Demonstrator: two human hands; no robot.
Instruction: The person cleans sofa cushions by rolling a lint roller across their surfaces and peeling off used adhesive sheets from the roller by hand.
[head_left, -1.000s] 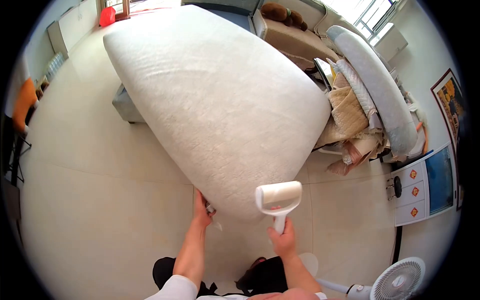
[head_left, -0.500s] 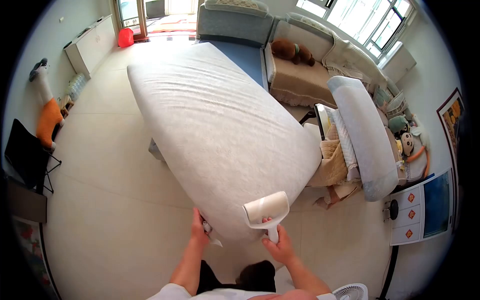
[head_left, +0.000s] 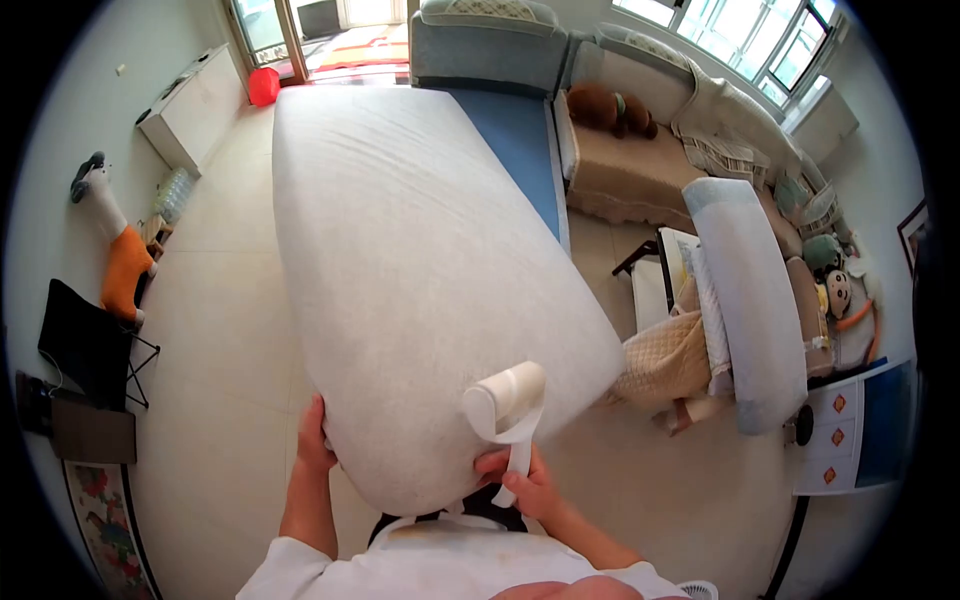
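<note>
A large pale sofa cushion (head_left: 440, 260) stretches away in front of me, its near end close to my body. My right hand (head_left: 530, 480) is wrapped round the handle of a white lint roller (head_left: 513, 395), whose wide roll hangs over the cushion's near right corner. Some of that hand's fingers are at the cushion's edge. Against the cushion's near left side, my left hand (head_left: 316, 440) grips the edge, its fingers partly hidden. A small white bit shows beside that palm, too little to name.
A sofa with a brown throw (head_left: 630, 165) and a brown plush toy (head_left: 610, 108) stands behind. At right, another pale cushion (head_left: 755, 310) leans by a quilted cover (head_left: 665, 355). A black folding chair (head_left: 85, 340) and an orange-and-white plush (head_left: 125, 265) are at left.
The large cushion has turned and come nearer to me, its surface wrinkles smoothing. My left hand has moved left along its side. The lint roller has shifted left and slightly up with my right hand.
</note>
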